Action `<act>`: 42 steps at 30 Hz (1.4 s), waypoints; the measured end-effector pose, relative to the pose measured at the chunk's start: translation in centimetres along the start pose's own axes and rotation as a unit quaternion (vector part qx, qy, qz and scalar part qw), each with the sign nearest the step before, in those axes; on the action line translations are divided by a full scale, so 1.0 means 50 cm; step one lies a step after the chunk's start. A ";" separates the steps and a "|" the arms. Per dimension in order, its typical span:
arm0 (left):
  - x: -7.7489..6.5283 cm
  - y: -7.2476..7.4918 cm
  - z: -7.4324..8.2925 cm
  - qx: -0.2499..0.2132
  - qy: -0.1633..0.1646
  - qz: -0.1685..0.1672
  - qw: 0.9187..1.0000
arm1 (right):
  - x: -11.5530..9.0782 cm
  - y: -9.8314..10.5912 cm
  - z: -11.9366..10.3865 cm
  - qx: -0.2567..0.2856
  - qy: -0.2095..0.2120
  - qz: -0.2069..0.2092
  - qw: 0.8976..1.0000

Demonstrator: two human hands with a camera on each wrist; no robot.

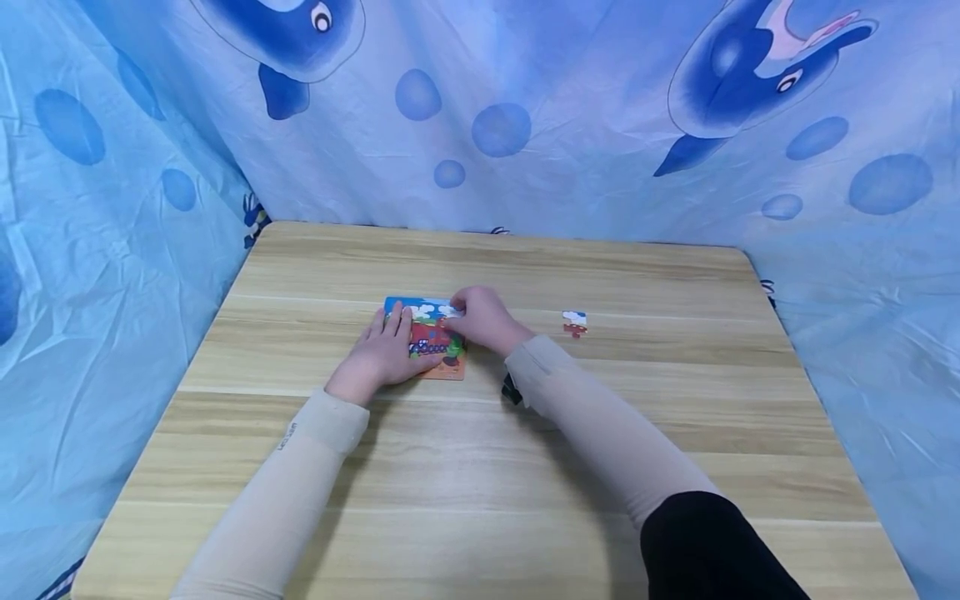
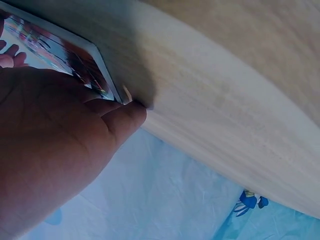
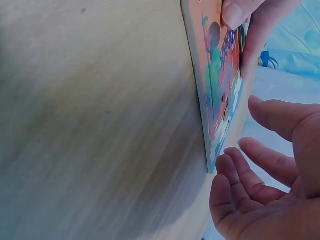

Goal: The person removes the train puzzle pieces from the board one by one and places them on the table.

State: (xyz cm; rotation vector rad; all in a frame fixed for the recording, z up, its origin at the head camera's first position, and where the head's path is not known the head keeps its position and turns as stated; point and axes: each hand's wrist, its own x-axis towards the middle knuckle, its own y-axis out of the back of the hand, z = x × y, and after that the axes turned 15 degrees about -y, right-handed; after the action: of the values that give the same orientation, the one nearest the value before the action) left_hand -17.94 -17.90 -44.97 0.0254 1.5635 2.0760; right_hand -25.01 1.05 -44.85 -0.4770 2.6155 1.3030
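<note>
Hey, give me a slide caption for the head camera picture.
Left hand on a picture puzzle, right hand at its upper right, a loose piece apart on the wooden table.

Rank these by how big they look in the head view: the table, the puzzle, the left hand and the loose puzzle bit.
1. Table
2. Puzzle and left hand: too alike to rank, since the hand partly covers the puzzle
3. Loose puzzle bit

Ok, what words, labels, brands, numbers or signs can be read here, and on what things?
Dark lettering on the pale beige cloth left sleeve: too small and blurred to read.
Colourful rectangular picture puzzle: no lettering that I can make out.
Nothing else readable in any view.
</note>
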 end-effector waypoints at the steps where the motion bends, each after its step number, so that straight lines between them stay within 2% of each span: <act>1: 0.000 0.001 0.000 0.000 0.001 0.000 1.000 | 0.001 -0.001 -0.003 -0.005 -0.002 -0.002 1.000; 14: 0.001 -0.001 -0.003 -0.009 0.004 -0.002 1.000 | 0.012 -0.018 -0.037 -0.048 -0.020 0.004 0.999; 18: 0.009 -0.008 -0.011 -0.015 0.005 -0.001 1.000 | 0.015 -0.019 -0.040 -0.040 -0.033 -0.003 0.999; 26: 0.001 -0.006 0.000 0.008 0.004 0.010 1.000 | 0.024 -0.024 -0.043 -0.020 -0.058 -0.011 0.998; 34: -0.012 -0.025 0.018 0.056 -0.047 0.038 0.997 | 0.022 -0.026 -0.044 -0.010 -0.057 -0.006 0.998; 42: -0.030 -0.030 0.036 0.042 -0.060 0.027 0.997 | 0.020 -0.024 -0.043 0.005 -0.060 -0.014 0.998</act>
State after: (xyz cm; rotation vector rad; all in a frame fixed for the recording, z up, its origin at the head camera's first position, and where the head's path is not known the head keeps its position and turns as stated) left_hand -15.46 -16.64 -45.28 0.2224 1.5913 2.0089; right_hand -25.56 -1.54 -44.76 -0.4189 2.5071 1.2678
